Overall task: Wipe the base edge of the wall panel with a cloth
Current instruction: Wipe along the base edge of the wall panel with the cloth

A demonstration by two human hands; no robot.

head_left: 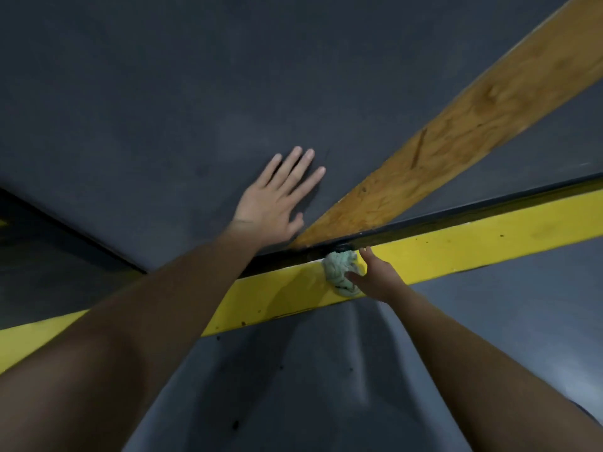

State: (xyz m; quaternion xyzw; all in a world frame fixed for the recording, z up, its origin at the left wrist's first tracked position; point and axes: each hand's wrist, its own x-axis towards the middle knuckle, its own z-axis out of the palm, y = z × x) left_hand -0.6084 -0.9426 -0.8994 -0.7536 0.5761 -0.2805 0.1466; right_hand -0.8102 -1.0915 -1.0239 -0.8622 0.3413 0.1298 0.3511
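Head view shows our left hand (272, 203) spread flat on the dark wall panel (146, 102). Our right hand (375, 277) presses a bunched green cloth (341, 270) against the yellow base edge (473, 252), fingers curled around it.

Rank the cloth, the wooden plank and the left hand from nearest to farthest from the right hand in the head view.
1. cloth: under the right hand, on the yellow strip.
2. wooden plank: above, across the dark seam.
3. left hand: upper left, flat on the wall panel.

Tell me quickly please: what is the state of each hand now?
Left hand: open, flat on the wall panel, holding nothing.
Right hand: shut loosely on the cloth, pressing it on the yellow edge.
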